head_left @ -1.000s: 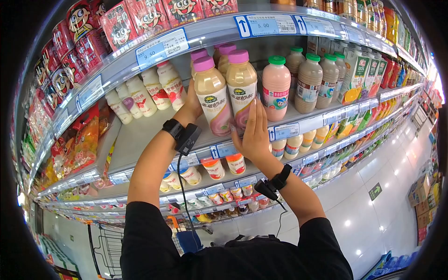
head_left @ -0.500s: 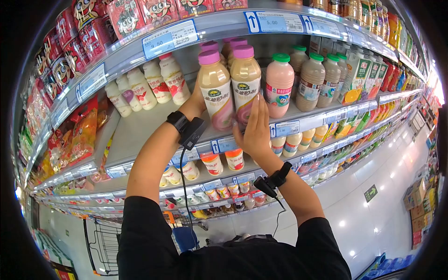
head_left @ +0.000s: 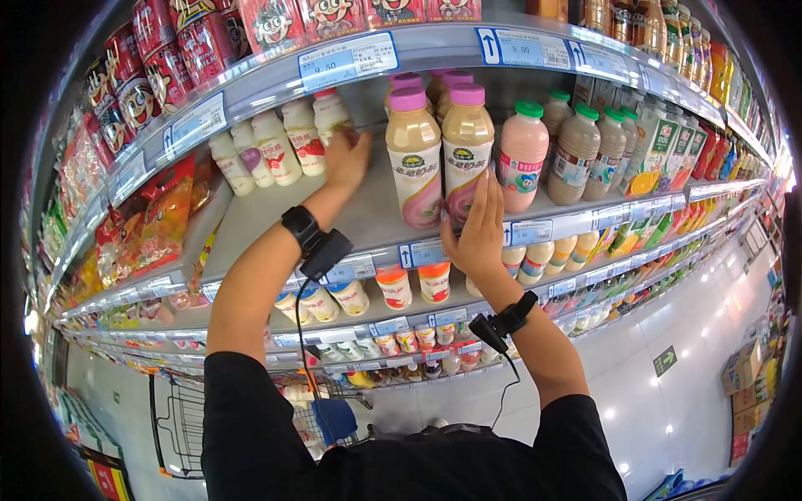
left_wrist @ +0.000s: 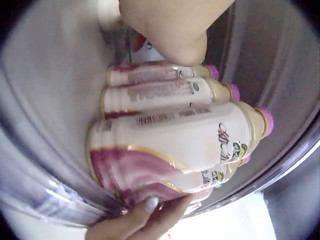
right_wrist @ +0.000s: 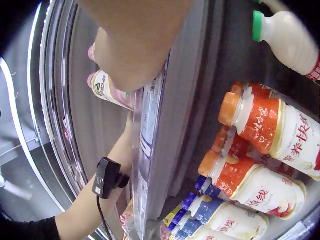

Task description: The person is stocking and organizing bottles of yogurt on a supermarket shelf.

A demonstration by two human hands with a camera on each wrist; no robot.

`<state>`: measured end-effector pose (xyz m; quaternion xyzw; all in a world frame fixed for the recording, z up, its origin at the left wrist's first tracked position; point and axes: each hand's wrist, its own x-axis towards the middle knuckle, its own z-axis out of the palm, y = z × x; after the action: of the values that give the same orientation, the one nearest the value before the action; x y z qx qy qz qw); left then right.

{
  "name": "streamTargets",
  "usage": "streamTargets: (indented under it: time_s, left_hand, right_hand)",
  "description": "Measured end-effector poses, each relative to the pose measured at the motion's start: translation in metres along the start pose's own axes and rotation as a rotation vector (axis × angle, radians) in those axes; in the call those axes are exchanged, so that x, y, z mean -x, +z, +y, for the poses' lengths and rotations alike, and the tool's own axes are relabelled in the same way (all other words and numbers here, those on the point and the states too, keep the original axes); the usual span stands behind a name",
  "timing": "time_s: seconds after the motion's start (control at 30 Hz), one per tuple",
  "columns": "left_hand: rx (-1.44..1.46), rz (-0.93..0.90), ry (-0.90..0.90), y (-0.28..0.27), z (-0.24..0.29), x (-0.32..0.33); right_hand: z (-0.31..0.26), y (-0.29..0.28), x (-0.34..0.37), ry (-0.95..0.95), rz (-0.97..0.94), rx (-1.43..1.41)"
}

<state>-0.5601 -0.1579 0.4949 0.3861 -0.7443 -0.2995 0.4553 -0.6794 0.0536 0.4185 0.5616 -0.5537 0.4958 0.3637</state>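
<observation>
Two milk tea bottles with pink-purple caps, a left one (head_left: 413, 159) and a right one (head_left: 468, 150), stand upright side by side at the shelf front, more behind them. My right hand (head_left: 478, 238) lies with straight fingers along the lower front of the right bottle; its fingertips also show in the left wrist view near the bottle bases (left_wrist: 135, 175). Apart from the bottles, my left hand (head_left: 347, 160) is over the shelf to their left, blurred, fingers loosely extended and holding nothing. It is nearest to a white yogurt drink bottle (head_left: 330, 113) with a red cap.
A pink bottle (head_left: 524, 159) with a green cap stands right of the milk tea, then grey-brown bottles (head_left: 576, 154) and juice cartons (head_left: 656, 150). Overhead runs the upper shelf's edge with price tags (head_left: 349, 60). Orange-capped bottles (right_wrist: 265, 120) fill the shelf below. A shopping cart (head_left: 180, 426) stands behind.
My left hand has come away from behind the left milk tea bottle and moved left. My right hand stays against the right bottle. The head view has shifted, so the shelf appears farther right.
</observation>
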Motion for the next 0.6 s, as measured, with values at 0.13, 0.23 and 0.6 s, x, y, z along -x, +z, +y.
streamTargets:
  time_s: [0.13, 0.23, 0.6]
  left_hand:
    - [-0.262, 0.393, 0.205, -0.030, -0.020, -0.020]
    - [-0.409, 0.421, 0.244, -0.026, -0.038, -0.035]
    - [-0.393, -0.028, 0.021, -0.028, -0.053, -0.050]
  right_hand:
    - [0.000, 0.003, 0.001, 0.019, 0.013, 0.001]
    - [0.001, 0.003, 0.001, -0.002, 0.028, 0.006]
    - [0.001, 0.002, 0.002, -0.016, 0.040, 0.016]
